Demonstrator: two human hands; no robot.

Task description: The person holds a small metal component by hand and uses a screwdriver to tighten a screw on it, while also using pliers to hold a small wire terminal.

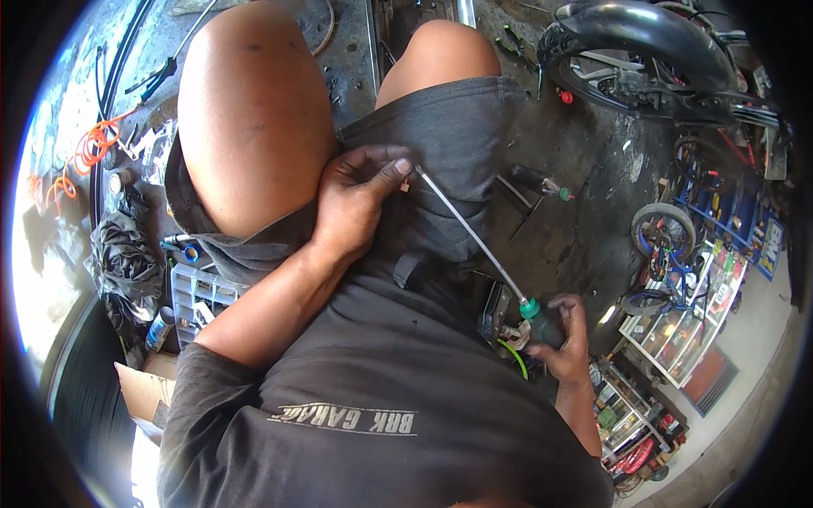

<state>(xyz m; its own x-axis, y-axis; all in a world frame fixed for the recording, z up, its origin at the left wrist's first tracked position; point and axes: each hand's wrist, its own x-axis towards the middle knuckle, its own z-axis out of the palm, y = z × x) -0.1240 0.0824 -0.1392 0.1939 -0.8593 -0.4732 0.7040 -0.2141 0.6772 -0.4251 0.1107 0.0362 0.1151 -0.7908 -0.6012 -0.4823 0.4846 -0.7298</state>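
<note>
My right hand (566,340) is wrapped round the black and green handle of a long screwdriver (474,233). Its thin metal shaft slants up and to the left across my lap, and the tip ends just beside the fingers of my left hand (354,196). Thumb and forefinger of that hand are pinched together over my dark shorts (440,135). A tiny coppery bit shows at the pinch, too small to name. My left wrist rests between my thigh and my shirt.
A motorcycle wheel (593,72) stands at the far right, with pliers (512,42) on the floor beside it. Another screwdriver (542,182) lies right of my lap. At left are an orange coiled hose (93,148) and a compartment tray (199,292). A small bicycle (665,233) stands by a display case.
</note>
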